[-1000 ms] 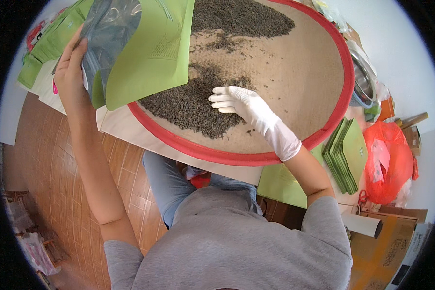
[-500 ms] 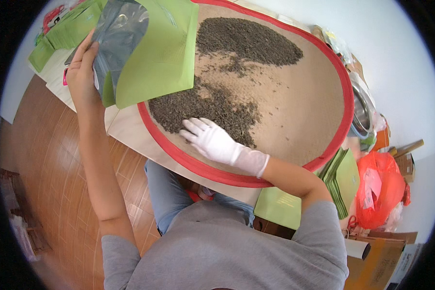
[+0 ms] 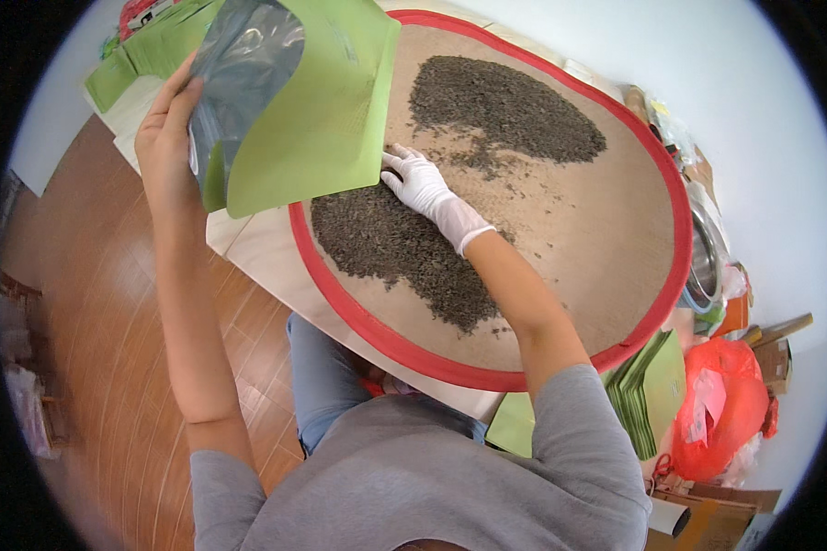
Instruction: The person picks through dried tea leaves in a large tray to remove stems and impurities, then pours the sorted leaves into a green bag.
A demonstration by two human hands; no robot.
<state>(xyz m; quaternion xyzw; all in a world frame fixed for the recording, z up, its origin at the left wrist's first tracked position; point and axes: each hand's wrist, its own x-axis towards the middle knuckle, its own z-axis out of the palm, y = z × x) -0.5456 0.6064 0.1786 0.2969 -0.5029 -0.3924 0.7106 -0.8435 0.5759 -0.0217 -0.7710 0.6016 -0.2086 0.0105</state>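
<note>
My bare left hand [image 3: 167, 129] grips the edge of a green stand-up pouch [image 3: 317, 119] whose silvery inside [image 3: 243, 55] shows at its mouth. The pouch hangs over the left rim of a large round tray [image 3: 606, 243] with a red edge. On the tray lie two heaps of dark, dry, tea-like leaves: a near heap [image 3: 404, 253], partly covered by the pouch, and a far heap [image 3: 505, 106]. My right hand [image 3: 420, 184], in a white glove, reaches over the near heap's far side beside the pouch. Its fingers are stretched out, and nothing shows in them.
More green pouches are stacked at the far left [image 3: 161, 41] and stand fanned at the right [image 3: 639, 390]. A red plastic bag [image 3: 721, 404], a metal bowl [image 3: 701, 257] and cardboard boxes line the right side. Red scissors [image 3: 660, 466] lie near the bag.
My right hand has moved away from me, from the near heap's front edge to its far side by the pouch. My left hand still holds the pouch. The view has shifted slightly.
</note>
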